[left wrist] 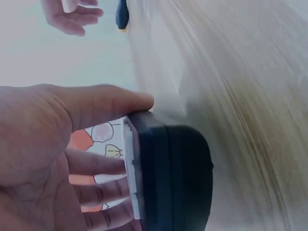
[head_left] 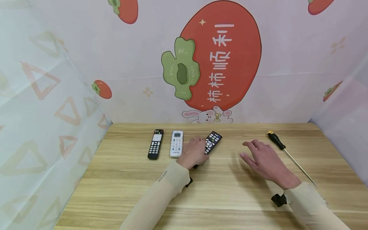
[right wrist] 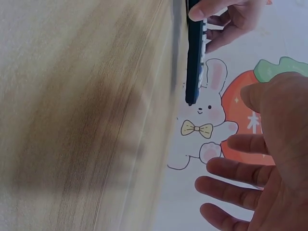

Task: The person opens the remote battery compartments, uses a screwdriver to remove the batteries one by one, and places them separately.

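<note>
My left hand (head_left: 195, 151) grips a black remote control (head_left: 213, 142) by its sides, thumb on one edge and fingers on the other. In the left wrist view the near end of this remote (left wrist: 178, 173) is close up, and it seems held just off the wood. Its far end slants away to the right, and the hand covers its middle in the head view. My right hand (head_left: 265, 161) hovers over the table with fingers spread and nothing in them. Nearest to it lies a screwdriver (head_left: 276, 140) with a black and yellow handle.
Left of my left hand, a white remote control (head_left: 176, 143) with a small display lies near a second black remote control (head_left: 155, 144). The wooden table (head_left: 120, 191) ends at a printed back wall (head_left: 138, 64), with covered walls on both sides.
</note>
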A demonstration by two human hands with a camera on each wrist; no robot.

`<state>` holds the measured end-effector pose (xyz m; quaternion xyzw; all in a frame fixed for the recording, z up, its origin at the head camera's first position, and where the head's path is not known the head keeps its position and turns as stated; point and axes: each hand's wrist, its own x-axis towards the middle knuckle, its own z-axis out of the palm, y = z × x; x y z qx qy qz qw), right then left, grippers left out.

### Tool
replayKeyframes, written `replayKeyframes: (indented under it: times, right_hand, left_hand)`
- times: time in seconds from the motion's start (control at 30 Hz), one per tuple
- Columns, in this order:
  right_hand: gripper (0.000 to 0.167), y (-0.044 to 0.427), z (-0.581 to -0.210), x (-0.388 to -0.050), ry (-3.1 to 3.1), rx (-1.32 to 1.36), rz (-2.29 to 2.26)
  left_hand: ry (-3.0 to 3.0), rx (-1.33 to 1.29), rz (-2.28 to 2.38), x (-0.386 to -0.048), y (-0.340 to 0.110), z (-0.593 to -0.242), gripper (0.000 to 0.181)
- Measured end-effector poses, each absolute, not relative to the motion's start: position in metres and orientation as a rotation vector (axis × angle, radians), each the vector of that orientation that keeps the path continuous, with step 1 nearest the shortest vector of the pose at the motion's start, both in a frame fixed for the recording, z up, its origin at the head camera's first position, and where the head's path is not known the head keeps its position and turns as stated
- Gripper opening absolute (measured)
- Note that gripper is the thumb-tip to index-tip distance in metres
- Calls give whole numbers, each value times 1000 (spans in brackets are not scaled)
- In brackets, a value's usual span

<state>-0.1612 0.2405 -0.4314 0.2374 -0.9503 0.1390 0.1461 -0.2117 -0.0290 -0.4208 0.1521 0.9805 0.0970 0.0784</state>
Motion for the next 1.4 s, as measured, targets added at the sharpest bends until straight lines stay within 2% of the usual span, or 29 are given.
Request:
replayKeyframes:
  times: [0.5,0.77,1.03,1.4]
  right_hand:
    - [46,236,-434,-160,-2740,731,414]
    - [61,232,-434,-161,-2738,819,464]
    - [73,227,-432,-159,-2717,927,504]
    - [68,221,-431,-156,-2613,1063,537]
  left_hand:
    - [2860,707,244,-194,-26,-407,64]
    - [2816,820,216,-184,-23,-402,68]
    - [2761,934,202,-173,-24,-395,63]
    - [2733,1015,176,-164,-24,-386,59]
